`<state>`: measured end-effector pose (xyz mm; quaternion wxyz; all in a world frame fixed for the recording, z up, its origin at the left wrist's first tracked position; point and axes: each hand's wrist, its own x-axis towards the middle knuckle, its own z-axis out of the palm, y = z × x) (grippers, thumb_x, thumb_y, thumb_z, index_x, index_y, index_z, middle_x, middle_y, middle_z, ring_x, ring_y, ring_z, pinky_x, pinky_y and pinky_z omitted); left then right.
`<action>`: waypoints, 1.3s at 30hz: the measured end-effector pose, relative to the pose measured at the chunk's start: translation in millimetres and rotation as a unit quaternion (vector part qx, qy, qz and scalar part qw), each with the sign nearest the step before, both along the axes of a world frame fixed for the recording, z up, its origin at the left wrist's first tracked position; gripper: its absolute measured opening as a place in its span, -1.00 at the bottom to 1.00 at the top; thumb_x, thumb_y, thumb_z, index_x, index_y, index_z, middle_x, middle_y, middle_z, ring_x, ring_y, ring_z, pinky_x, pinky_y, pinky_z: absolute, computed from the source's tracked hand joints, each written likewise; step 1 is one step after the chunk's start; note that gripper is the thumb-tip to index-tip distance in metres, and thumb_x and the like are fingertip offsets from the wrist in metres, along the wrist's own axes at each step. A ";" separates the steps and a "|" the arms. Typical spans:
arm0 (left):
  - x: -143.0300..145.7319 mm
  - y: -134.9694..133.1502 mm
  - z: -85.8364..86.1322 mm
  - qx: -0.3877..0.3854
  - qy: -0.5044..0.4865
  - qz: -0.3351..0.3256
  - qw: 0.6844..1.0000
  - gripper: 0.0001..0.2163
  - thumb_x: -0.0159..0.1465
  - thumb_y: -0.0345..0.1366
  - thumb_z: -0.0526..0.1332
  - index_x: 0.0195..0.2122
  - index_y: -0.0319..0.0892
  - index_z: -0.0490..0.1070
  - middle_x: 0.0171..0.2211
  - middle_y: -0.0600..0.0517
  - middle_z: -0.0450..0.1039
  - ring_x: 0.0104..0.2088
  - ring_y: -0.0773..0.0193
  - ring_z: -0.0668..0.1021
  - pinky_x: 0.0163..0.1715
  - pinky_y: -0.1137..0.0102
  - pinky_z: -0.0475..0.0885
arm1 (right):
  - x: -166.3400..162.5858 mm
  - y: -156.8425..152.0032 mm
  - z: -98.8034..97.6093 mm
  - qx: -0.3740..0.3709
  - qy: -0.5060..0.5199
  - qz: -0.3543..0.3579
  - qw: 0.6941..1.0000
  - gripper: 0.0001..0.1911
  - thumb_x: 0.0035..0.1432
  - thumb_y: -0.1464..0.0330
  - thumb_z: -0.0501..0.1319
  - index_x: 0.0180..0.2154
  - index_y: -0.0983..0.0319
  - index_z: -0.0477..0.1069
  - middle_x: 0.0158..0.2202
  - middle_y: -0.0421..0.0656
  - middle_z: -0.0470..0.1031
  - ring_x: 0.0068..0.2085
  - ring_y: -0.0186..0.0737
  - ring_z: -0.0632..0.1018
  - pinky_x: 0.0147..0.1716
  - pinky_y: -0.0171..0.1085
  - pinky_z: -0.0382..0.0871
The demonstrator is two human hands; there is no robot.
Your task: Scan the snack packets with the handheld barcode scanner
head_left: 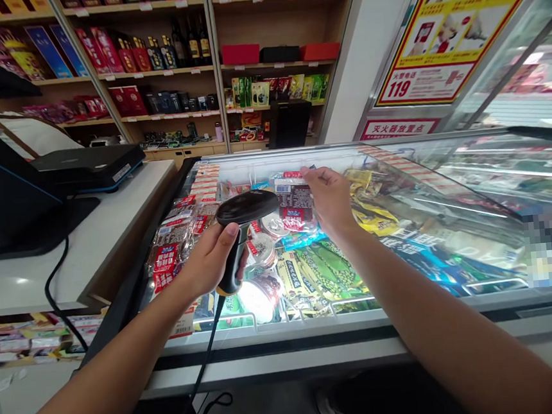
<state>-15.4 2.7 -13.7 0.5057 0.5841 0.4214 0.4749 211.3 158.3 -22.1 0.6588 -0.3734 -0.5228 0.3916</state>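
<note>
My left hand [213, 261] is wrapped around the handle of a black barcode scanner [247, 206], whose cable runs down past the freezer's front edge. The scanner's head points right, toward a clear plastic food packet [295, 199] with a red label and a barcode. My right hand [331, 199] pinches that packet at its upper right edge and holds it up over the freezer. Below lie round tubs [262, 250] and a green bag [332, 266]. More red-labelled packets [167, 258] are piled at the left, beside my left hand.
A chest freezer [278, 345] with a sliding glass lid [449, 198] spans the front. At left, a counter [127, 226] carries a black machine [2, 173] with a hanging cable. Stocked shelves [162, 72] line the back, and a post with a poster [454, 30] stands behind the freezer.
</note>
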 end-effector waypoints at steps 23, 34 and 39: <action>-12.3 8.4 14.4 0.039 -0.045 0.112 0.992 -0.31 0.25 0.48 0.16 -0.21 -0.16 0.49 -0.58 0.02 0.48 -0.62 0.21 0.56 -0.71 0.40 0.35 | -11.5 -6.2 -23.2 0.041 -0.541 0.020 0.840 -0.59 0.44 0.04 0.23 -0.29 0.15 0.68 -0.14 0.03 0.67 -0.10 0.08 0.63 -0.04 0.06 0.49; -8.8 8.8 11.5 0.036 -0.061 0.103 0.992 -0.36 0.25 0.45 0.21 -0.25 -0.14 0.34 -0.53 0.02 0.53 -0.66 0.29 0.51 -0.68 0.42 0.38 | -62.1 -43.4 -29.4 -0.127 -0.459 0.096 0.874 -0.53 0.25 0.09 0.45 0.07 0.22 0.56 0.20 0.11 0.59 0.25 0.24 0.54 0.19 0.15 0.42; -9.3 8.4 12.8 0.027 -0.038 0.104 0.993 -0.38 0.26 0.43 0.22 -0.26 -0.13 0.33 -0.53 0.02 0.53 -0.67 0.30 0.49 -0.69 0.42 0.37 | -38.4 -25.2 -25.2 -0.137 -0.290 0.152 0.935 -0.96 0.24 0.41 0.34 -0.23 0.20 0.57 -0.23 -0.07 0.73 -0.31 -0.12 0.67 -0.27 -0.17 0.54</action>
